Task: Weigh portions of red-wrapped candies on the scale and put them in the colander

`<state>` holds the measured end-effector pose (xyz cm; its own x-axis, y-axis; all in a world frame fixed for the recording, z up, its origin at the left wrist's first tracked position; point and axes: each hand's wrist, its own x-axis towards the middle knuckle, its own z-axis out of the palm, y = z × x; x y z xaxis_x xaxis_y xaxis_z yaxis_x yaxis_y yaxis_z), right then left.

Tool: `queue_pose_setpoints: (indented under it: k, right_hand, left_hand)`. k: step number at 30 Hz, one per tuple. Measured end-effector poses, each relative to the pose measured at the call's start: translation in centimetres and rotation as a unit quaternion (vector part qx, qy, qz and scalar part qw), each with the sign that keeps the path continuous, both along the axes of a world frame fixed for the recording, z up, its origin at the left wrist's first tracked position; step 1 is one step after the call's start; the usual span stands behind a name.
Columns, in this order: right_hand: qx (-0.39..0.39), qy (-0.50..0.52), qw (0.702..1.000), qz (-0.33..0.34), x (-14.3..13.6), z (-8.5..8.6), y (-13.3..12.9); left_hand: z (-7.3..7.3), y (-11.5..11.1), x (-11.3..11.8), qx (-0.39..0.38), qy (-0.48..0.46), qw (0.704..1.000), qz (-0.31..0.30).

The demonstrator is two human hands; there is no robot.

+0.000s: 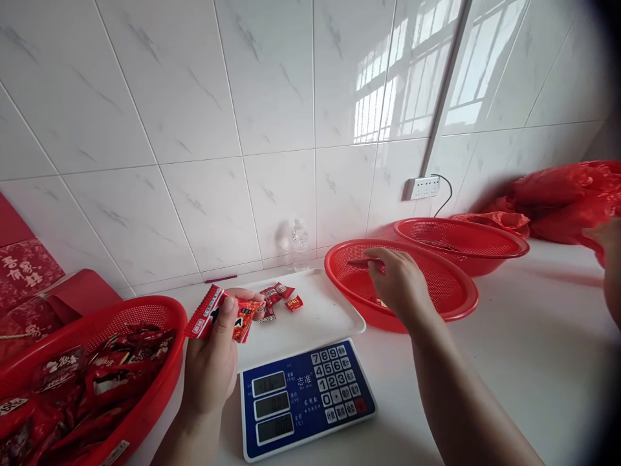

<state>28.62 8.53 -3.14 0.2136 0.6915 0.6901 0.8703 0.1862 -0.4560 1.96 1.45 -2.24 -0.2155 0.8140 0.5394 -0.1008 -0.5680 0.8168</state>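
Note:
My left hand [213, 369] is closed round red snack packets [206, 314], holding them up just left of the scale's white tray. More than one wrapper shows between the thumb and fingers. My right hand [400, 281] reaches over the middle red basket [347, 291], with a small red packet [359, 263] pinched at its fingertips. On the scale's white tray [315, 323] lie several small red candy-like packets [276, 294]. In front of the tray is the scale's blue keypad panel [308, 401] with three displays.
A red basket [165, 382] full of red packets stands at left, beside red printed boxes [29, 278]. A clear bottle [299, 244] stands by the wall. Another red basket [504, 249] and red bags [567, 194] are at right. Part of another hand [612, 252] shows at the right edge.

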Motion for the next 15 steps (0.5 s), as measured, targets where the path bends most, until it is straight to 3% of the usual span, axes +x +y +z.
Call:
queue_pose_setpoints:
  k: [2, 5, 9, 12, 15]
  right_hand:
    - [0.001, -0.012, 1.000, 0.020, -0.3, -0.3, 0.1]
    - [-0.056, -0.041, 0.984, 0.165, -3.0, -1.4, 0.1]
    - [-0.214, -0.132, 0.913, 0.320, -7.1, -3.6, 0.2]
    - [-0.292, -0.152, 0.870, 0.366, -8.1, -4.5, 0.6]
    - [-0.283, -0.147, 0.866, 0.385, -7.5, -4.2, 0.8]
  left_hand:
    - [0.0, 0.0, 0.0, -0.006, -0.002, 1.000, 0.000]
    - [-0.1, 0.0, 0.1, -0.011, -0.002, 1.000, 0.001]
    - [-0.2, 0.0, 0.1, -0.014, 0.000, 1.000, 0.002]
    - [-0.2, 0.1, 0.1, -0.010, 0.000, 1.000, 0.000]
    - [-0.1, 0.2, 0.1, -0.009, 0.002, 1.000, -0.009]
